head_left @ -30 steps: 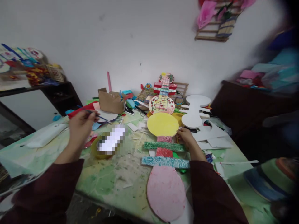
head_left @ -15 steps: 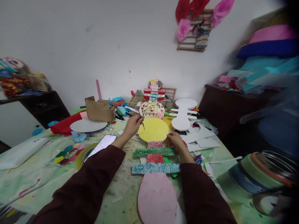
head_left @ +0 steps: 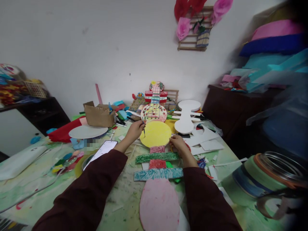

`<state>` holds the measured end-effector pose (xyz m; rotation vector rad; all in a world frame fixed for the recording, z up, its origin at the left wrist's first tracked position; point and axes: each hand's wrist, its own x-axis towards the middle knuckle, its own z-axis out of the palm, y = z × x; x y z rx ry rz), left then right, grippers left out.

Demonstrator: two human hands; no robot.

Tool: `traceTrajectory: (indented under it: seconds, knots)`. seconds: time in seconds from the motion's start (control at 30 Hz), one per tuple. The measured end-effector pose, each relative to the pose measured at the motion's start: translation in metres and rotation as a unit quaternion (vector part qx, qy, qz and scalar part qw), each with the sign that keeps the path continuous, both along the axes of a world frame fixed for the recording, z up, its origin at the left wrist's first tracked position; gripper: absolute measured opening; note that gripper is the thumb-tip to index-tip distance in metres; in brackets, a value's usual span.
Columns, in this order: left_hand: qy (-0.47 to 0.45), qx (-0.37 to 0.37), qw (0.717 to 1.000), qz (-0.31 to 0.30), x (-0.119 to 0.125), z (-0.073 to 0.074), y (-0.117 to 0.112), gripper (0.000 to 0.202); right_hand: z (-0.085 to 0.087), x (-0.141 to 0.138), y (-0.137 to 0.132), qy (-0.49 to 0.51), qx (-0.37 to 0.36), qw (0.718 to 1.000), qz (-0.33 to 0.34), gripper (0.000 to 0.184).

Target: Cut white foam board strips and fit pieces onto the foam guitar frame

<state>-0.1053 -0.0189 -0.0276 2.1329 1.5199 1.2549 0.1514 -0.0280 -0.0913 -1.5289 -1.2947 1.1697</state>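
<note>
A flat craft piece lies in front of me: a yellow disc [head_left: 156,133] at the top, red and pink blocks with green [head_left: 157,157] and blue [head_left: 158,173] crossbars, and a pink oval [head_left: 158,204] at the bottom. My left hand [head_left: 135,129] is closed on a thin paintbrush [head_left: 143,127] whose tip points down at the disc's left edge. My right hand [head_left: 177,143] rests at the disc's lower right edge, fingers curled and pressing on it.
A phone [head_left: 100,151] and a paint palette [head_left: 68,159] lie left of my arm. Behind are a cardboard box [head_left: 98,115], a white plate [head_left: 88,131], a finished painted piece [head_left: 154,110], a white blank cutout [head_left: 186,117] and paper scraps. A striped glass jar [head_left: 264,179] stands at right.
My left hand has swung from the palette side across to the yellow disc, carrying the brush. The view shifted left and up. My right hand stayed at the disc.
</note>
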Motion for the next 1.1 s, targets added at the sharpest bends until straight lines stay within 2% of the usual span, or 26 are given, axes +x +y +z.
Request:
traceTrajectory:
  seconds: [0.27,0.63,0.93,1.1]
  knots:
    - [-0.012,0.011,1.000,0.026,-0.003,0.001,0.004,0.013,-0.001,0.001,0.001,-0.026,-0.030,0.999,0.018,0.018]
    - [0.001,0.011,1.000,0.000,0.008,0.004,0.013,0.012,-0.003,0.001,0.003,-0.034,-0.047,0.998,0.034,0.028]
    - [-0.023,0.013,1.000,-0.002,0.016,-0.004,0.032,0.013,-0.005,0.002,0.004,-0.032,-0.037,0.998,0.033,0.026]
    - [-0.038,0.026,0.999,0.018,0.022,-0.006,0.041,0.015,-0.006,0.002,0.005,-0.037,-0.042,0.998,0.036,0.028]
